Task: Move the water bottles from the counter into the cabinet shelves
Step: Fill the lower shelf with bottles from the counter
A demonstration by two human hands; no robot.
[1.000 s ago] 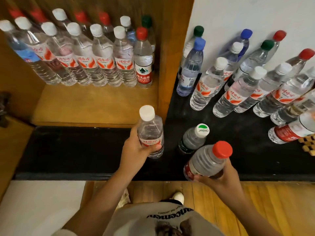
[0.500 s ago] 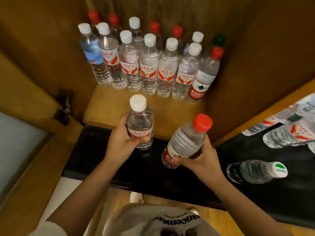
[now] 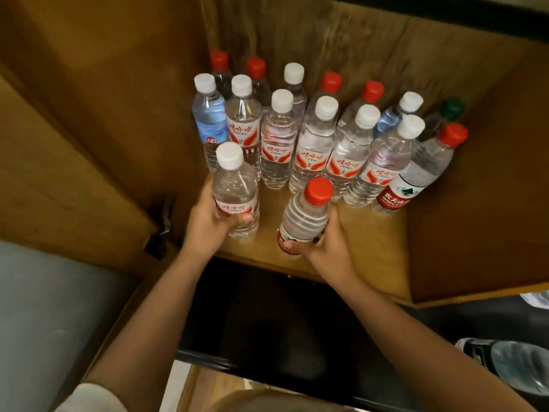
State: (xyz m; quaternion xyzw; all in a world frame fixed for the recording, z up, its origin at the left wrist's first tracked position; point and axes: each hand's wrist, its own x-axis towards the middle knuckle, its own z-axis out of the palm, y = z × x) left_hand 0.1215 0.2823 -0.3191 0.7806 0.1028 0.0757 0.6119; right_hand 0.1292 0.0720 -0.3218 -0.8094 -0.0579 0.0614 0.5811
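Brown wood forms the cabinet [image 3: 475, 203], open at the front, with its door [image 3: 59, 162] swung out to the left on a dark hinge [image 3: 162, 224]. The wooden shelf [image 3: 374, 248] inside carries the stock. Below its front edge runs the black counter [image 3: 267, 322].

Standing bottles [image 3: 319, 150] fill the back half of the shelf in two rows, upright and close together. Front row, left to right: one blue-tinted bottle [image 3: 209, 120] with a white cap, five clear bottles with white caps and red-and-white labels, and one red-capped bottle [image 3: 421, 171] at the right end. The back row shows mostly red caps, two white caps and one green cap [image 3: 451, 108] near the back right corner.

The left hand [image 3: 208, 224] is wrapped round the lower body of a white-capped bottle [image 3: 236, 188], upright near the shelf's front left corner, just in front of the blue-tinted one. Whether its base touches the shelf cannot be told.

The right hand [image 3: 323, 248] grips the lower part of a red-capped, ribbed bottle [image 3: 306, 215], tilted with the cap leaning toward the rows, over the shelf's front edge near its middle.

The two hands are apart, each on its own bottle.

One more bottle [image 3: 511, 367] lies on its side at the counter's right edge, partly out of view.
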